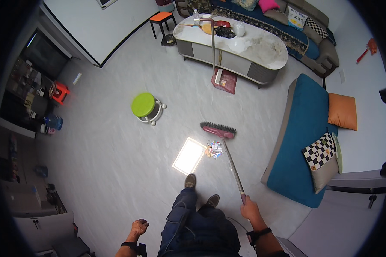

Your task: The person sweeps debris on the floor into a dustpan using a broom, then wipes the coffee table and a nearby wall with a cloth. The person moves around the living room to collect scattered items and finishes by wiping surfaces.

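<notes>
My right hand (250, 208) is closed around the upper handle of a push broom (219, 131). The broom's maroon head with dark bristles rests on the floor ahead, beyond a small heap of litter (215, 149) of paper and wrapper scraps. My left hand (139, 227) hangs low at the left, its fingers curled in and nothing visible in it. Left of the heap, a glaring white rectangle (189, 155) shows on the floor; whether it is a panel or reflected light I cannot tell. A maroon long-handled dustpan (230, 82) stands by the coffee table.
The oval coffee table (260, 48) carries a bottle, a black bag and other items. A green-topped stool (143, 104) stands left of centre. To the right is a blue chaise (296, 144) with cushions. An orange-topped stool (161, 16) and a red stool (61, 92) stand farther off.
</notes>
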`<state>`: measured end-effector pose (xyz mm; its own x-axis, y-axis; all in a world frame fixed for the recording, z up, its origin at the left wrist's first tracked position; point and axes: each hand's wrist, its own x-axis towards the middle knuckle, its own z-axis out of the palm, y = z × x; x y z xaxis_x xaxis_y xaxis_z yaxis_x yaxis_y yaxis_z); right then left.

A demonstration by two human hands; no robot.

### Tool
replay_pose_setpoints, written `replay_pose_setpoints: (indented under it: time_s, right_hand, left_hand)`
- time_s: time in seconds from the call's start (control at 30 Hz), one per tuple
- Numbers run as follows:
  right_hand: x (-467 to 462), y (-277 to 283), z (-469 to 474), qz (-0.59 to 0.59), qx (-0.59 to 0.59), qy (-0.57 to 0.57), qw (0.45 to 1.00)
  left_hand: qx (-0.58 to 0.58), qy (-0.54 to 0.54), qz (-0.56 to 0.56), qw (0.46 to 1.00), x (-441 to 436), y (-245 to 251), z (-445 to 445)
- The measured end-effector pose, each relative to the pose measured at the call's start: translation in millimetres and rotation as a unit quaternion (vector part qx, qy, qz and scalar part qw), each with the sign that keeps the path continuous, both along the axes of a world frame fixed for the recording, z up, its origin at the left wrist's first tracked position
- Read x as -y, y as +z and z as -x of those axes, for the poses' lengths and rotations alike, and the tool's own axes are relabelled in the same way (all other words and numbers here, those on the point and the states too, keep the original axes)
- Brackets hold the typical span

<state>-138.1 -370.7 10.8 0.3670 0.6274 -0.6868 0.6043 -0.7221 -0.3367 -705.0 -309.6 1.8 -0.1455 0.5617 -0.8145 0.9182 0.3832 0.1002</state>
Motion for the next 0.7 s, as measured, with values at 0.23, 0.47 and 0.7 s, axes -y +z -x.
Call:
replay_pose_setpoints:
  time_s: [0.23, 0.47, 0.7]
  right_hand:
    - [-83, -40, 26, 0.071, 0.019, 0.007, 0.997]
    - [-71, -4, 62, 0.089, 0.075, 0.077, 0.990]
    - [-54, 64, 90, 0.132, 0.086, 0.012, 0.988]
  left_hand:
    - [-0.007, -0.037, -0.023, 0.999, -56, 5, 22]
    - [0.012, -0.016, 0.005, 1.000, -136, -33, 92]
    - [0.053, -0.072, -0.087, 0.992, -263, -44, 136]
